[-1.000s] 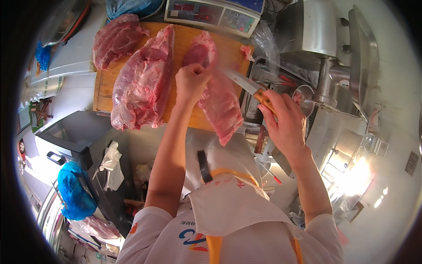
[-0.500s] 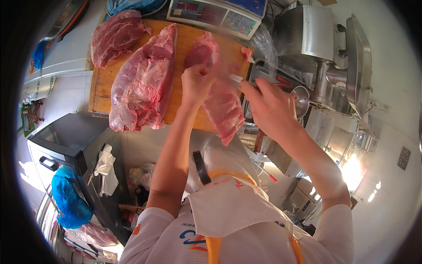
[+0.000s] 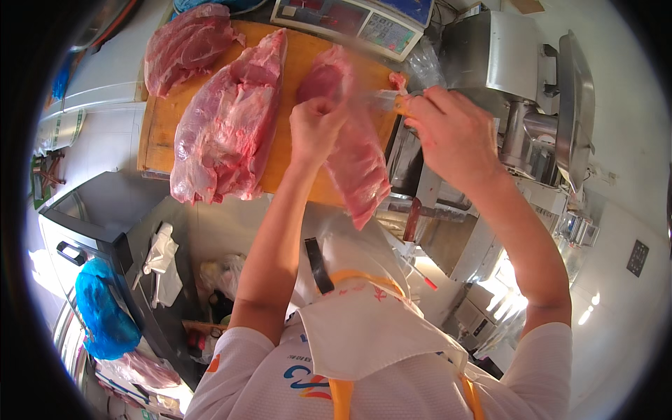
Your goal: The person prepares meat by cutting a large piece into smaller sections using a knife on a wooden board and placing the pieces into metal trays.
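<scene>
A long piece of raw meat (image 3: 360, 164) lies on a wooden cutting board (image 3: 157, 143). My left hand (image 3: 316, 133) is closed at its left edge, apparently pinching it; the fingertips are hidden. To the right, my right hand (image 3: 455, 136) is wrapped round the yellowish handle of a knife (image 3: 385, 100). The blade points left toward the meat and is blurred, so I cannot tell if it touches. Left of my left hand lies a larger cut of meat (image 3: 227, 133), with another piece of meat (image 3: 187, 49) behind it. A small meat scrap (image 3: 397, 80) sits at the board's right edge.
Behind the board stands a scale (image 3: 350, 26). A steel meat grinder (image 3: 521, 119) with a tray is at the right. On the left are a dark cabinet (image 3: 98, 210) and a blue plastic bag (image 3: 105, 308). A white apron (image 3: 378, 329) hangs in front of me.
My right hand has moved up and to the right with the knife, away from the meat. My left hand stays at the same spot on the meat. The view has shifted slightly.
</scene>
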The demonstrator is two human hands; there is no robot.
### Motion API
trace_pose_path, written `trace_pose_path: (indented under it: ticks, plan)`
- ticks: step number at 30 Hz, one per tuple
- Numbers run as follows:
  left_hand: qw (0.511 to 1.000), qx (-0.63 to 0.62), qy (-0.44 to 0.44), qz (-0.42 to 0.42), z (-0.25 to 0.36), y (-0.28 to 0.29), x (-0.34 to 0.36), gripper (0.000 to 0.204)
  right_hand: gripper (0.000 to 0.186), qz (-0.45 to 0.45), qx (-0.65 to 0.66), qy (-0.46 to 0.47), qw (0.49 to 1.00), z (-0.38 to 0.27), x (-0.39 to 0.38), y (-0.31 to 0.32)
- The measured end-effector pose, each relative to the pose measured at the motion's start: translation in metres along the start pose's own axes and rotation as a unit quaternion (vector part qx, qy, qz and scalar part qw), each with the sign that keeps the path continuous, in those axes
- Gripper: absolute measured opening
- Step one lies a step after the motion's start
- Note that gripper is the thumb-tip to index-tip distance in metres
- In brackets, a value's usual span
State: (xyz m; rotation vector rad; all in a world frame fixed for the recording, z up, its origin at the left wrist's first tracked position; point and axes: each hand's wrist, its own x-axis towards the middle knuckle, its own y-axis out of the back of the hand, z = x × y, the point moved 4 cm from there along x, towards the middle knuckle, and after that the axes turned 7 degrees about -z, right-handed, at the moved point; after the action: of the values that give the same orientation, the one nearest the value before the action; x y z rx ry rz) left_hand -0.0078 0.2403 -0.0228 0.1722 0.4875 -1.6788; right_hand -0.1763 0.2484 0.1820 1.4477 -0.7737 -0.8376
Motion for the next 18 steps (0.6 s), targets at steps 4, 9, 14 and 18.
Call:
trace_pose_path:
  ticks: [4, 9, 14, 18]
  plan:
    - [1.0, -0.02, 0.018, 0.002, 0.004, -0.006, -0.004, 0.014, 0.019, -0.014, -0.025, 0.029, 0.999, -0.001, 0.01, -0.004]
    - [0.997, -0.074, 0.031, 0.012, -0.004, -0.003, -0.005, 0.013, 0.018, 0.045, -0.05, 0.038, 0.997, 0.006, 0.014, 0.016]
    - [0.996, -0.086, 0.007, 0.019, -0.016, -0.003, -0.01, 0.014, 0.026, 0.064, -0.051, -0.007, 0.997, 0.023, 0.026, 0.021]
    - [0.997, 0.011, -0.011, 0.074, -0.008, 0.004, -0.011, 0.011, 0.035, 0.003, 0.047, -0.093, 0.995, 0.031, 0.002, 0.04]
